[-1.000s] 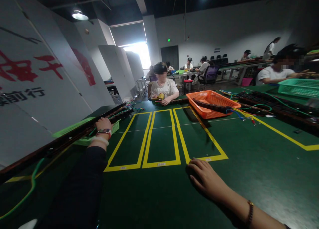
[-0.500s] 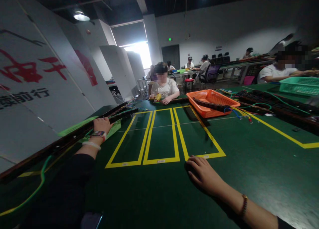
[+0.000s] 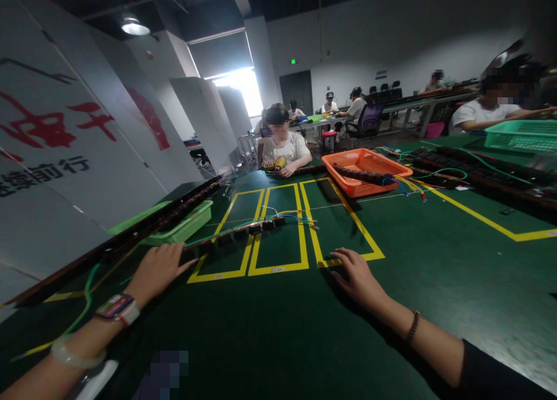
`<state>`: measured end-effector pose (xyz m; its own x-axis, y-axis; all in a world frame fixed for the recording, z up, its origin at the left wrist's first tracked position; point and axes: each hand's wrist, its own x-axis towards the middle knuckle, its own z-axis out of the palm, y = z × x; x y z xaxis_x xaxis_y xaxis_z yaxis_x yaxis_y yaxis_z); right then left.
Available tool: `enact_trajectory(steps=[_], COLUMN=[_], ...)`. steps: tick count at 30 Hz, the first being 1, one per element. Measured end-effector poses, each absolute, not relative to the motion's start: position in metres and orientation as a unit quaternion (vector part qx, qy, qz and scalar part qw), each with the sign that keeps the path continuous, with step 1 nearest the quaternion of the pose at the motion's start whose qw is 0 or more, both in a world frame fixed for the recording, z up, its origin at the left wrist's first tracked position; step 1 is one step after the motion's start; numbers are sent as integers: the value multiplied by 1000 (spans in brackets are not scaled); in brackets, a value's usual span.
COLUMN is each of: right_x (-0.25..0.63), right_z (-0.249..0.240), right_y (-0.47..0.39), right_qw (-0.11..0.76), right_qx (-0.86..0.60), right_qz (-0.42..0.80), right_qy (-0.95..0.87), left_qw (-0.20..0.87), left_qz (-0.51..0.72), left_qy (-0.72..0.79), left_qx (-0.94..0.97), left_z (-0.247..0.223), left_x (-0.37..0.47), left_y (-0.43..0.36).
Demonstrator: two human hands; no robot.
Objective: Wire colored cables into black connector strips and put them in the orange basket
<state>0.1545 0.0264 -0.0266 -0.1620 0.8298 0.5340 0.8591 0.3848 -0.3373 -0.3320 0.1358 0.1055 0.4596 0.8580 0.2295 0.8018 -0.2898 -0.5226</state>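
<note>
- One dark strip [image 3: 239, 235], set with black blocks, stretched aslant to the left of the orange basket [image 3: 361, 188] and nearer the wearer, crossing the left and middle of the yellow outlines [image 3: 297, 266] on the green worktop [image 3: 270, 324].
- Thin coloured wires [image 3: 304, 215] ran out of the strip's far end towards the basket and stopped short of it.
- The left hand [image 3: 161, 272], well to the left of the basket and much nearer the wearer, had its grip closed over the near end of that strip; the back of the hand hid exactly how the fingers wrapped it.
- The right hand [image 3: 357, 275], on the wearer's side of the basket, had a released grip, palm down, fingers loosely spread over the near edge of the right-hand outline.
- A second strip [image 3: 361, 173] sloped inside the basket, its wired end reaching past the right side.
- A light green basket [image 3: 191, 221] stood left of the orange basket, beside a long dark length [image 3: 78, 264] that slanted along the worktop's left side.
- More dark lengths [image 3: 491, 171] lay right of the orange basket, and a teal basket [image 3: 522, 136] stood beyond them.
- A co-worker [image 3: 285, 148] sat left of the orange basket, on the far side, hands near a yellow object [image 3: 279, 164].
</note>
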Motion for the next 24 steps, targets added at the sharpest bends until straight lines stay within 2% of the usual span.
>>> enact_trajectory(steps=[5,11,19,24], right_x=[164,158,159,157], right_z=[-28,-23,-22,-15], right_y=[31,27,27,26], right_qw=[343,312,280,270], right_qx=[-571,-544,-522,-518], right_qz=[-73,-52,79,113], right_qy=[-743,-777,-802,-804], left_qw=[162,78,46,75], left_qz=[-9,-11,4,-12], left_qy=[-489,-456,-458,-437], left_qx=[-857,-887,-888,-896], left_z=[77,50,39,46], left_x=[-345,-371,-383,-370], left_y=[108,109,110,106])
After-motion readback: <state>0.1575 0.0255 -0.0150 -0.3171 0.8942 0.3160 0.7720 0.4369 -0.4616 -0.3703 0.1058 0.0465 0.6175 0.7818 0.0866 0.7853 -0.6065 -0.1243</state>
